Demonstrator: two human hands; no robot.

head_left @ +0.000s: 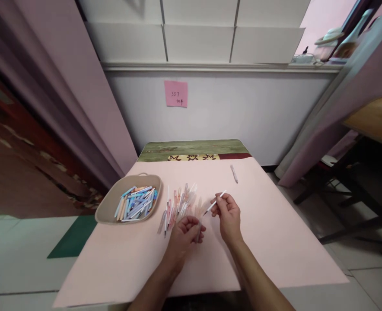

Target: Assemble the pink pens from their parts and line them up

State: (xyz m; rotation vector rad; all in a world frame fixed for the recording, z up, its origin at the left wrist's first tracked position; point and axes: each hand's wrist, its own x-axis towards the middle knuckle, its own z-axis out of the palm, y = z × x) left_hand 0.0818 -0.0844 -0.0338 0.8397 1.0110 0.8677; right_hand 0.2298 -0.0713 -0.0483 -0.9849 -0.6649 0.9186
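My right hand (229, 216) pinches a slim white pen refill (214, 203) between thumb and fingers, its dark tip pointing down and left. My left hand (183, 235) is closed around a translucent pen barrel (198, 232), mostly hidden by the fingers; the refill's tip is close to its upper end. Just beyond the left hand lies a loose pile of clear, pink and orange pen barrels (174, 203) with white refills among them. One whole-looking pen (234, 173) lies apart, farther back on the right.
A beige basket (104, 209) holding many blue, purple and orange pen pieces stands at the table's left. Pink covering (275, 255) spreads over the table, which meets the wall behind. A pink note (176, 93) is stuck there. A dark stool (349, 190) stands at right.
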